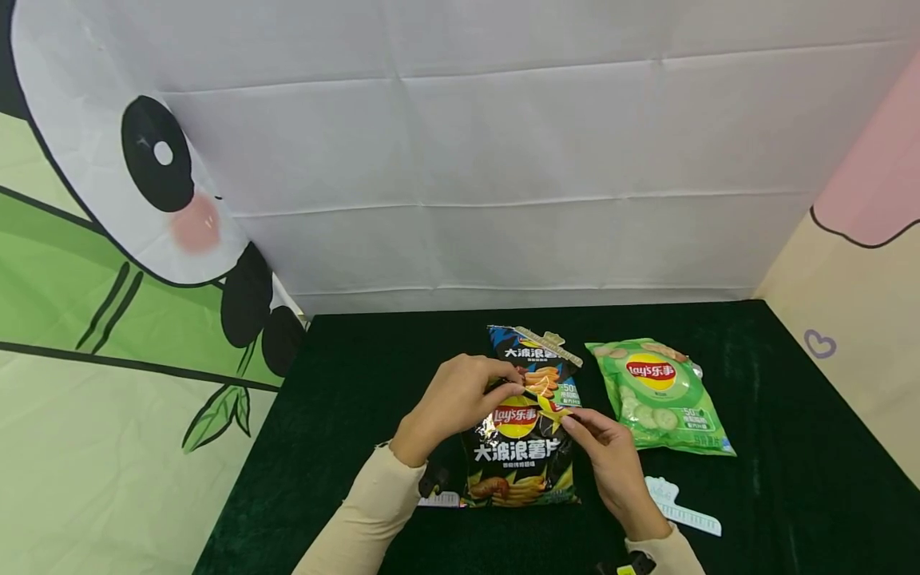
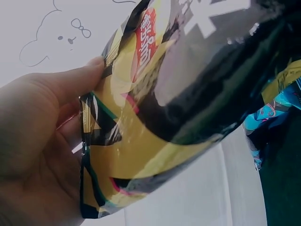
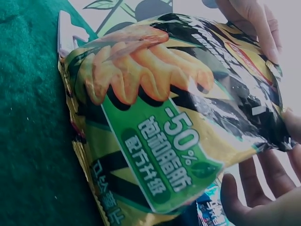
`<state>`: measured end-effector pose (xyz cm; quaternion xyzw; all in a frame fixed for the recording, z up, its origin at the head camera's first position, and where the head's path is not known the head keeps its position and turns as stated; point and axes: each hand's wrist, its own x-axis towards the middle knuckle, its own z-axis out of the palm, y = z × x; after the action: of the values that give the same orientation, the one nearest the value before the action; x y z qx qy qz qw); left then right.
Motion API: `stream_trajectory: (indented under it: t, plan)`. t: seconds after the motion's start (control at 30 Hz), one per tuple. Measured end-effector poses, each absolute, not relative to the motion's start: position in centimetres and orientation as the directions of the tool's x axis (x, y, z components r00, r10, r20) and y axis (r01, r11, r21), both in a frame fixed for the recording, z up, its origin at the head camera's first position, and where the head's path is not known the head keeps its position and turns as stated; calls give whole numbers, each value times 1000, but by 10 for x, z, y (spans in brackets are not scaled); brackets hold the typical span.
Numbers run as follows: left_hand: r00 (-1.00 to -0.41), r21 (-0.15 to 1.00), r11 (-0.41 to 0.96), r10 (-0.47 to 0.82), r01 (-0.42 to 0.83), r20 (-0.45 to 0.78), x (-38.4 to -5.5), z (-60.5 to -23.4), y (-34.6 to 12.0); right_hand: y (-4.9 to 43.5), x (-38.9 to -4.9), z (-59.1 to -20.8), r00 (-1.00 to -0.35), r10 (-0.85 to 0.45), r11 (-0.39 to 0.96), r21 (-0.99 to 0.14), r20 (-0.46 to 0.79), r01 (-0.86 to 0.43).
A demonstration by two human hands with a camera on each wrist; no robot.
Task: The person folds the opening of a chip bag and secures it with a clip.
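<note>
Your left hand (image 1: 458, 399) and right hand (image 1: 612, 461) each pinch the top edge of the black chip bag (image 1: 517, 473), over the dark green tablecloth (image 1: 359, 383). Ahead of you hangs a creased white sheet (image 1: 503, 144); cartoon cloth (image 1: 108, 247) covers your left.

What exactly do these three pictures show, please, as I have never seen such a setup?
There is no machine: a person's bare left hand and right hand hold a black chip bag by its top edge. The wide picture comes from a head camera looking forward and down; the close ones are taken from the left and right wrists. On the dark green cloth lie a green chip bag, a blue chip bag with a beige clip across its top, and a white clip near the right hand.
</note>
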<state>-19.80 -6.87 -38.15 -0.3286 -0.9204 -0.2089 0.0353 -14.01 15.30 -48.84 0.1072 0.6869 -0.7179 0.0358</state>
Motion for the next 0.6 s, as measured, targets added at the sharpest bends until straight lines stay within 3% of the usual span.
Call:
stream_trajectory:
  t: [0.4,0.6]
  plan:
    - [-787,375,694,570,615,236,-196,-383,-71,148,-141,-490,-971,100,-151,-968,-216,200]
    - [-840,478,695,391,538,377,-189,-386,-106,148,-141,-490,-973,91,-159,-967,-213,197]
